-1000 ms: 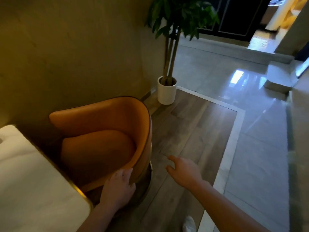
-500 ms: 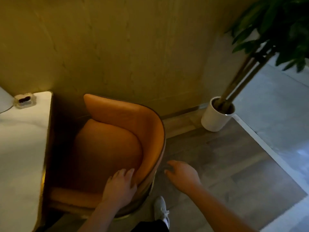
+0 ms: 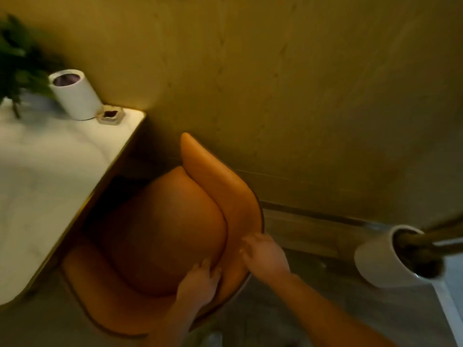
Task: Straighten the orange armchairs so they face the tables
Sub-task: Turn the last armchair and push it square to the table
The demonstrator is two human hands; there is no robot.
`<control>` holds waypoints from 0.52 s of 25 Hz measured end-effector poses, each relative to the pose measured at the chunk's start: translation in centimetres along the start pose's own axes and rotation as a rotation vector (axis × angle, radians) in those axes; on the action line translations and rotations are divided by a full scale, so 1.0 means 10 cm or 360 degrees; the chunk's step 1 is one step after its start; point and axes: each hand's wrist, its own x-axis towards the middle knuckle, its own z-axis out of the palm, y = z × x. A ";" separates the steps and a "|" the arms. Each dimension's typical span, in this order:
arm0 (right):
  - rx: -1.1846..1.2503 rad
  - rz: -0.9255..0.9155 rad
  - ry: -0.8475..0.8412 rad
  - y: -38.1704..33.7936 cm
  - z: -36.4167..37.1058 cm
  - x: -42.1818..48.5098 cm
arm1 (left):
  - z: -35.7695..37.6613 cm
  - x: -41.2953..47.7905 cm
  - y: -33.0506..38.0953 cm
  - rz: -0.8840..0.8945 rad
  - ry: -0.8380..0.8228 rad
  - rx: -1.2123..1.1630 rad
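Observation:
An orange armchair point(image 3: 160, 221) with a curved backrest stands between the wall and a white marble table point(image 3: 45, 176) with a gold edge. Its seat opens toward the table on the left. My left hand point(image 3: 200, 281) grips the inner side of the backrest near its lower end. My right hand point(image 3: 265, 256) rests on the top rim of the backrest, fingers curled over it. Both forearms reach in from the lower right.
A tan wall point(image 3: 300, 96) runs close behind the chair. A white plant pot point(image 3: 385, 261) stands on the floor at the right. On the table sit a white cylinder point(image 3: 75, 96), a small ashtray point(image 3: 110, 116) and green leaves point(image 3: 17, 63).
My right hand has moved from hovering beside the chair onto the backrest rim. The view has swung left, bringing more of the table into sight. The chair has turned toward the table.

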 end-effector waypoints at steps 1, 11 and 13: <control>-0.0035 -0.0115 -0.0056 0.10 0.01 0.16 | 0.06 0.03 0.08 -0.0092 0.0000 -0.0079; -0.0224 -0.0952 -0.0354 0.93 0.30 0.86 | 0.51 -0.15 0.70 -0.0904 0.0650 -0.0215; -0.0253 -0.0966 -0.0263 0.90 0.33 0.85 | 0.58 -0.21 0.73 -0.0919 0.0720 -0.0188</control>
